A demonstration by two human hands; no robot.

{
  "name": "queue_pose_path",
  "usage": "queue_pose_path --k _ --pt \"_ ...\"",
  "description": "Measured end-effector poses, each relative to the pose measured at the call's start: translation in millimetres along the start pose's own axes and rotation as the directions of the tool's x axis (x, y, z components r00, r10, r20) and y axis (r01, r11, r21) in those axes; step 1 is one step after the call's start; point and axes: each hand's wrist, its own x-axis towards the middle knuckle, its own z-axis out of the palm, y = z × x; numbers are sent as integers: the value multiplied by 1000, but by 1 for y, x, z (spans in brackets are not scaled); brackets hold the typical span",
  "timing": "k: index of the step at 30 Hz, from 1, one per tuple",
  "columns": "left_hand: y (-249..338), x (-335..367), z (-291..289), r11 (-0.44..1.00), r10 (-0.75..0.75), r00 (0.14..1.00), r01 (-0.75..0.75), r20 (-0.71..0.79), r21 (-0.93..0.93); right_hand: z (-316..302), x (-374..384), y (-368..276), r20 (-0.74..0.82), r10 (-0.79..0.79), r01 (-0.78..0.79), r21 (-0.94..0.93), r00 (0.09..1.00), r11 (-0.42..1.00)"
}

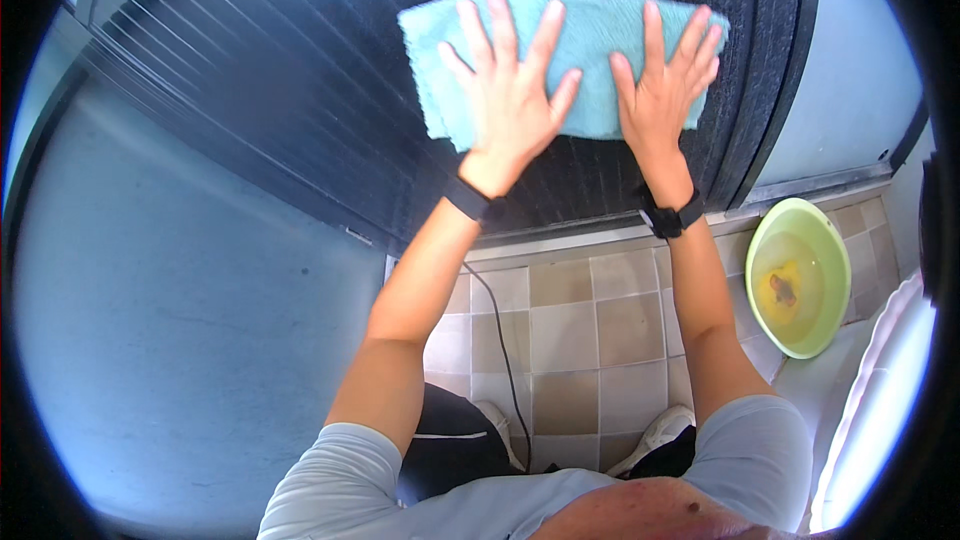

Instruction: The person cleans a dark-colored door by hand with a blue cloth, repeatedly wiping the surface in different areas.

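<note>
A light teal cloth (590, 60) is spread flat against a dark ribbed panel (330, 90). My left hand (508, 90) lies on the cloth's left half, palm down, with its fingers spread wide. On the right half rests my right hand (665, 90), also flat, its fingers fanned apart. Both hands press the cloth to the panel without gripping it. Each wrist wears a black band; the right one carries a small dark device.
A green basin (800, 280) holding water and something yellow stands at the right on the tiled floor (565, 330). A dark cable (505, 340) runs across the tiles between my feet. A grey-blue panel (180, 320) fills the left side.
</note>
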Motion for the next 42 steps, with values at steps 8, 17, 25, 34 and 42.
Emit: queue_pose_path --k 8,17,25,34,42 --pt "-72 -1 -34 993 -85 993 91 -87 71 0 48 -85 48 -117 114 55 992 992" --pt "-125 -84 -22 989 -124 992 126 -32 73 45 -6 -119 110 -297 282 133 949 950" --pt "-120 -156 -3 988 -148 977 138 152 70 38 -70 -115 310 -336 300 158 889 941" --pt "-73 -194 38 999 -20 971 11 240 38 35 -142 -42 379 -298 270 126 876 955" --pt "-27 -188 56 1000 22 943 -22 332 -4 21 -157 10 343 -300 319 2 890 948"
